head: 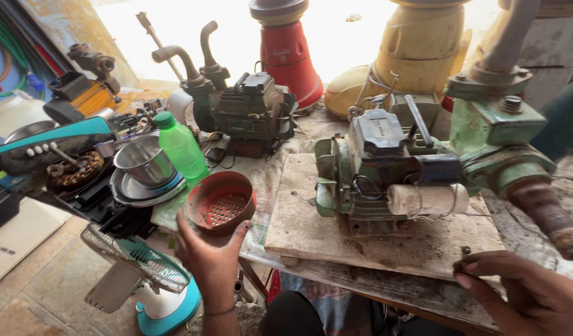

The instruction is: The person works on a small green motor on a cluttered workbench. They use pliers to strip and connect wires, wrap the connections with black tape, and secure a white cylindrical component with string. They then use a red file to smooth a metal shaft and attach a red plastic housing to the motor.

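My left hand (210, 256) holds a round red cover with a perforated bottom (221, 203) by its near edge, just off the left end of the workbench. My right hand (530, 292) rests on the bench's front right edge with fingers curled; something small and dark seems pinched at the fingertips, too small to tell. Between the hands a green electric water pump motor (367, 174) sits on a worn wooden board (373, 233), with a black terminal box on top and a white cylindrical capacitor (427, 199) on its side.
A second dark pump (246, 109) stands behind, next to a green plastic bottle (181, 148) and steel bowls (143, 163). A red housing (288, 56) and a yellow one (417, 50) stand at the back. A small fan (151, 274) lies on the floor at left.
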